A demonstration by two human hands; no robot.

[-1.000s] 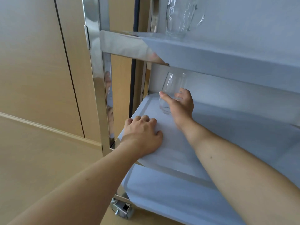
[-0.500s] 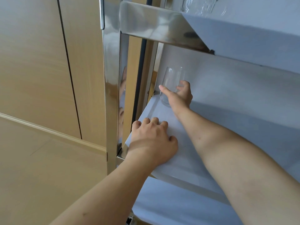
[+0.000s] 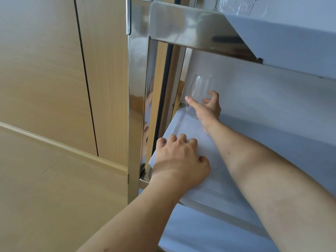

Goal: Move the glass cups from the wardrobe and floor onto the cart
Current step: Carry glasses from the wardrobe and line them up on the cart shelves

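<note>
A clear stemless glass cup (image 3: 199, 90) stands upright at the far left corner of the cart's middle shelf (image 3: 272, 142). My right hand (image 3: 207, 108) grips its lower part, thumb across the front and fingers round the back. My left hand (image 3: 180, 160) rests palm down on the white liner at the shelf's near left corner, its fingers bent at the knuckles and holding nothing. Another clear glass (image 3: 238, 5) shows on the top shelf, cut off by the frame's upper edge.
The cart has a shiny steel corner post (image 3: 136, 106) and a steel rail (image 3: 190, 28) under the top shelf. Light wood wardrobe doors (image 3: 54, 70) stand to the left, above a wood floor (image 3: 54, 197). A lower shelf (image 3: 209, 233) shows below.
My right hand has stayed round the cup at the far corner of the shelf. The view has come closer and lower, and the left hand keeps resting on the shelf.
</note>
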